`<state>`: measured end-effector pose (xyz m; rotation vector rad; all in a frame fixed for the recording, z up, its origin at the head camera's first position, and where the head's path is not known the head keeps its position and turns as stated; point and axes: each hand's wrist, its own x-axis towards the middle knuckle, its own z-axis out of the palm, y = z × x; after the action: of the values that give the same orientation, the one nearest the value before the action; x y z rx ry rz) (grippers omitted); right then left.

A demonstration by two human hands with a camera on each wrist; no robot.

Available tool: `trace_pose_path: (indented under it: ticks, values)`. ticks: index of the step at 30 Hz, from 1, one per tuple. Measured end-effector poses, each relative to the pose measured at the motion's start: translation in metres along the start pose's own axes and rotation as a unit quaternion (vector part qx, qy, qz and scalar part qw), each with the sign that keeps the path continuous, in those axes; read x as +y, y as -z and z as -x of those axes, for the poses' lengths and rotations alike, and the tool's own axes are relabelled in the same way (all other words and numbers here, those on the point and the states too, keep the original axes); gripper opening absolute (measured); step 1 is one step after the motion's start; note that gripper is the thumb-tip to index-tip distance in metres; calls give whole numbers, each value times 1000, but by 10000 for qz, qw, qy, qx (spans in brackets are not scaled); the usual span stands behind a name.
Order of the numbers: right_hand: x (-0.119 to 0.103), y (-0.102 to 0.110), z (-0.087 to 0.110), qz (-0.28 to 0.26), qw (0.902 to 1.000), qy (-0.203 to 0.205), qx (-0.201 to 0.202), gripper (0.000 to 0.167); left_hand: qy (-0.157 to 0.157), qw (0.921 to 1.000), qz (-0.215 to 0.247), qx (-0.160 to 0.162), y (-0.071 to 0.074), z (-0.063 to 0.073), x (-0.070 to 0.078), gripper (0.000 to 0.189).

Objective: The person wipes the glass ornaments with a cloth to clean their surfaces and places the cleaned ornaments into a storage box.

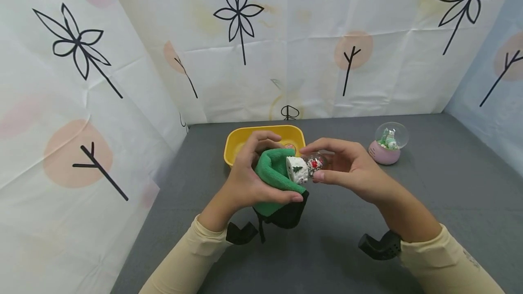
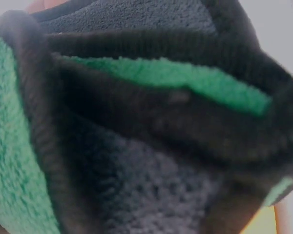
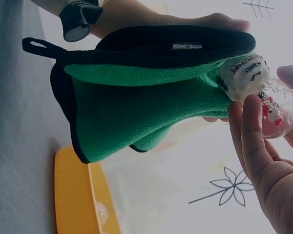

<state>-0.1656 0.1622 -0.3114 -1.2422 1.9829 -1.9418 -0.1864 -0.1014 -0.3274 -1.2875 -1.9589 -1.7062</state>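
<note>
My left hand (image 1: 240,183) grips a bunched green cloth (image 1: 267,169) with black edging, its fingers over the top and the thumb along the near side. Part of the cloth hangs below that hand, and a black loop (image 3: 41,47) shows at one corner. My right hand (image 1: 353,167) holds a small snow globe (image 1: 297,170) by its clear dome, with thumb and fingers around it. The globe lies sideways, its white base against the cloth and a red figure inside the dome. In the left wrist view, cloth folds fill nearly everything.
A yellow tub (image 1: 230,142) stands behind the left hand, with a clear rounded thing (image 3: 102,213) inside it. To the right, another snow globe (image 1: 385,152) with a pink base stands on the grey tabletop (image 1: 461,203). Patterned white sheets (image 1: 302,67) rise behind and at the sides.
</note>
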Motion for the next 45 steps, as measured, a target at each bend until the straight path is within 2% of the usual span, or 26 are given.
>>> trace_pose_path:
  ticks: [6, 11, 14, 18, 21, 27, 34, 37, 39, 43, 45]
  values:
    - [-3, -4, 0, 139, 9997, 65, 207, 52, 32, 10000, -32, 58, 0, 0, 1, 100]
    - [-2, -5, 1, 240, 9990, 37, 383, 45, 47, 9998, -70, 162, 1, 0, 0, 89]
    - [-2, -5, 1, 584, 9968, 7, 544, 44, 78, 9997, -48, 226, 2, 1, -1, 85]
    - [-2, -7, 1, 1272, 9885, -89, 817, 41, 93, 9996, -27, 258, 2, 1, -1, 83]
    - [-2, -8, 1, 1505, 9845, -136, 892, 37, 66, 9997, 11, 233, 1, 1, -2, 81]
    - [2, -10, 0, 1367, 9863, -445, 809, 26, 61, 9999, 108, 101, 0, 0, -4, 80]
    - [1, -11, -2, 1394, 9833, -814, 845, 14, 230, 9997, 50, -48, -3, 2, -3, 79]
    - [-1, -9, -1, 1391, 9839, -887, 683, 19, 208, 9998, -9, -18, -3, 2, -2, 77]
    - [-2, -7, 0, 1385, 9861, -781, 490, 33, 165, 9999, -42, -6, -3, 1, -3, 76]
    - [-4, -3, 2, 1635, 9863, -144, 157, 64, 118, 9999, -39, 13, -3, 1, -3, 73]
    - [-4, -1, 2, 1790, 9835, 251, 74, 67, 140, 9999, -23, 62, -2, 1, -4, 73]
